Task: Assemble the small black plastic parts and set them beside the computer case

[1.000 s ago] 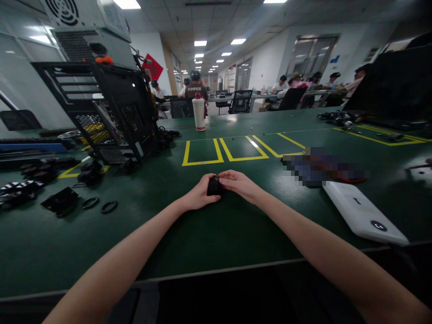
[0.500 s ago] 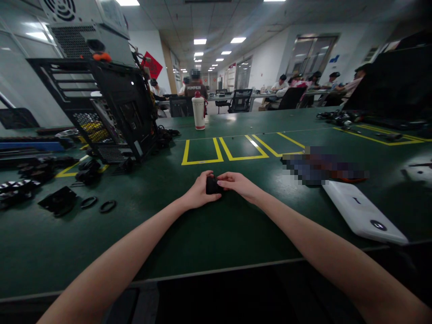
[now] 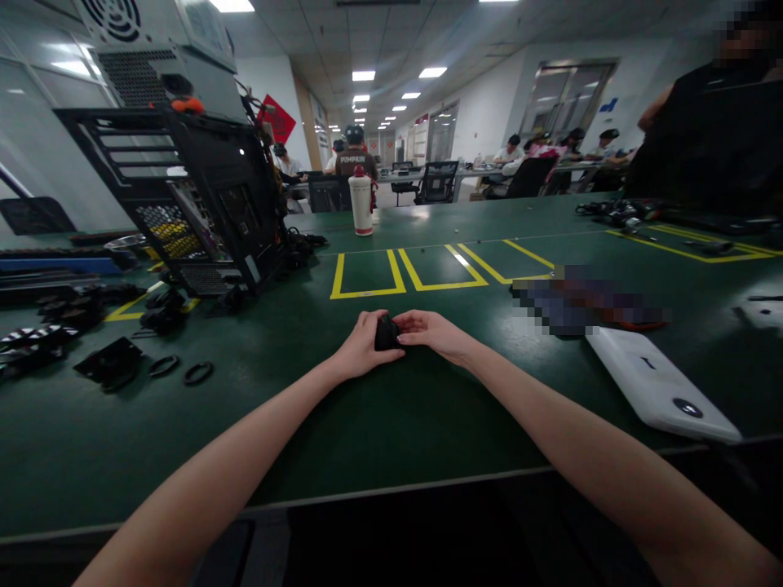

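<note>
Between my hands, just above or on the green table (image 3: 391, 432), is a small black rounded part (image 3: 385, 334) whose exact kind I cannot make out. My left hand (image 3: 360, 349) is closed around its left side, thumb along the near edge and fingers behind. From the right, my right hand (image 3: 431, 336) pinches at the part's edge with thumb and fingertips. Two black rings (image 3: 199, 372) lie on the table to the left, beside a black flat bracket-like piece (image 3: 108, 363).
An open black computer case (image 3: 201, 196) stands at the left, with black parts around it. Yellow tape outlines (image 3: 367, 293) and a white tumbler (image 3: 362, 204) are ahead. A white device (image 3: 664, 383) lies right. A person in black (image 3: 691, 147) is at the far right.
The black part has turned slightly between my hands, and my right fingers have shifted on its edge. A person in dark clothing has appeared at the far right.
</note>
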A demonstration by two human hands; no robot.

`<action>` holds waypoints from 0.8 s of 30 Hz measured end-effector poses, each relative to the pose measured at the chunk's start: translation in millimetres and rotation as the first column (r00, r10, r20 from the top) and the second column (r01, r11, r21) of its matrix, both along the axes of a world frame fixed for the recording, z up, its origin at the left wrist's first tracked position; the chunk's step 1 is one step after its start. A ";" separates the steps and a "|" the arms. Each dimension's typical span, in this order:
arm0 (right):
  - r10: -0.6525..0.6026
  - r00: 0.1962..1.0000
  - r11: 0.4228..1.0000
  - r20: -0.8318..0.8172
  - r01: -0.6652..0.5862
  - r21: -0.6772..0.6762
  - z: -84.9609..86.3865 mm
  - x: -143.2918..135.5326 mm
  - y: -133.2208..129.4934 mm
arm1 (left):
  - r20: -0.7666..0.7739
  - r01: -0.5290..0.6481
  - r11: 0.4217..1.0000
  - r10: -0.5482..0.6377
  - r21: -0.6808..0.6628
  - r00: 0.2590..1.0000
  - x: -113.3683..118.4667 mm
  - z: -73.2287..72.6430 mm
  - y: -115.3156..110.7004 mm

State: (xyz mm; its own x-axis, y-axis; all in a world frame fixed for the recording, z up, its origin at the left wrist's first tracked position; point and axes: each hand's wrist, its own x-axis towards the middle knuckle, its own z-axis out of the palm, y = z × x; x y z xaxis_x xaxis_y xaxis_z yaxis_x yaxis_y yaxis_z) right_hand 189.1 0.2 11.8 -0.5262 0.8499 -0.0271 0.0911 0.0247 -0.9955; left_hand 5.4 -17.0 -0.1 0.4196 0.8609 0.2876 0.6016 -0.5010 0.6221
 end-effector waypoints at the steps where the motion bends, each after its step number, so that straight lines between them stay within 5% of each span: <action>1: -0.002 1.000 1.000 -0.001 0.002 -0.003 0.1 0.0 -0.1 | 0.005 0.011 1.000 -0.011 -0.002 1.000 -0.5 -0.6 0.9; 9: -0.037 0.999 0.999 0.002 0.037 -0.029 5.5 -1.6 -3.7 | 0.050 0.162 0.987 -0.162 -0.010 0.986 -1.8 2.4 0.5; 19: -0.024 0.999 0.999 -0.020 0.025 0.028 -0.5 -0.7 -3.7 | 0.097 0.106 0.992 -0.099 -0.069 0.990 -0.5 2.8 0.7; 24: -0.050 0.999 0.985 -0.006 0.050 0.163 -2.1 -2.1 -5.5 | 0.104 0.086 0.994 -0.079 -0.063 0.991 0.9 3.2 0.8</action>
State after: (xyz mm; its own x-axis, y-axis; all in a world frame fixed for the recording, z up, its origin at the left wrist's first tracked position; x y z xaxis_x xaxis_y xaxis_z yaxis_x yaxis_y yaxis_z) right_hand 187.0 -5.3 9.7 -0.4827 0.8682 0.1145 0.0948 0.1818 -0.9788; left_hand 6.3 -16.2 3.1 0.4615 0.8436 0.2746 0.4923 -0.5010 0.7118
